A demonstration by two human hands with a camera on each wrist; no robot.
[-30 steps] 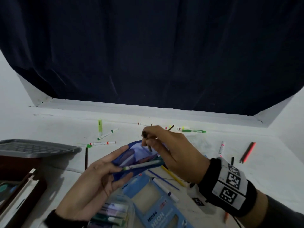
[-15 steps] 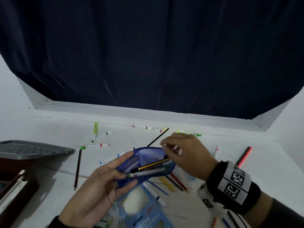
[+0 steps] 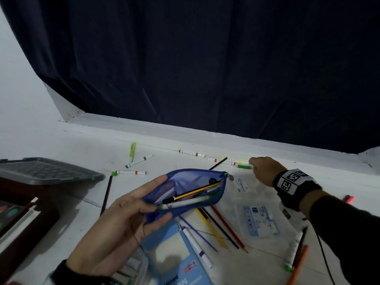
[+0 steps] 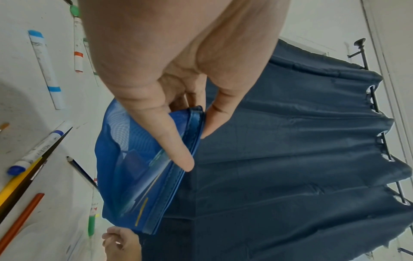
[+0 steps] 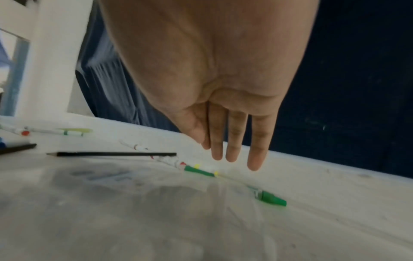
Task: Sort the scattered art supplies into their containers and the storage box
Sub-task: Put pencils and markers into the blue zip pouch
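dark curtain behind, white bench below: the right hand (image 5: 214, 84), fingers (image 5: 257, 151) straight and empty, hovers just above the green marker (image 5: 270, 198), while the left hand (image 3: 123, 219) grips the open blue pouch (image 3: 191, 188).

Blue mesh pencil pouch (image 3: 186, 189); yellow-and-black pencil (image 3: 194, 192) inside; green-capped marker (image 5: 267, 195), its barrel seemingly clear; navy curtain (image 3: 205, 64); black-and-white checked wristband (image 3: 293, 182); white tabletop (image 3: 267, 262).

A dark navy curtain (image 3: 205, 68) hangs on a rod (image 4: 375, 98) behind.
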